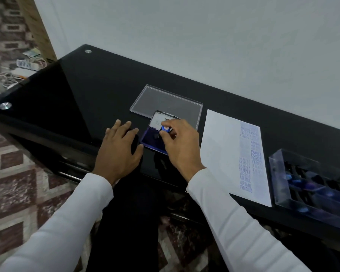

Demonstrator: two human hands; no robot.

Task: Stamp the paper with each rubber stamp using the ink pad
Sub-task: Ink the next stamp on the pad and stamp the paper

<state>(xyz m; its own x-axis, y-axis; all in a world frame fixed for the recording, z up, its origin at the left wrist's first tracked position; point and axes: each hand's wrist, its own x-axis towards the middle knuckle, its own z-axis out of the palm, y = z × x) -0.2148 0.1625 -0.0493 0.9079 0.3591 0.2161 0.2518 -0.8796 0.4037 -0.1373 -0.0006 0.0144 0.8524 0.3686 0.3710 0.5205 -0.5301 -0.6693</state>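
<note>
An open blue ink pad lies on the black glass table, its white-labelled lid raised behind it. My right hand pinches a small rubber stamp with a blue round top and holds it down on the pad. My left hand rests flat on the table just left of the pad, fingers spread. To the right lies a white paper with several blue stamped words such as SAMPLE, AIR MAIL and FRAGILE along its right side.
A clear plastic lid lies behind the ink pad. At the far right stands a clear box holding several more stamps with blue tops. The table's near edge runs past my wrists. A patterned floor and cables lie to the left.
</note>
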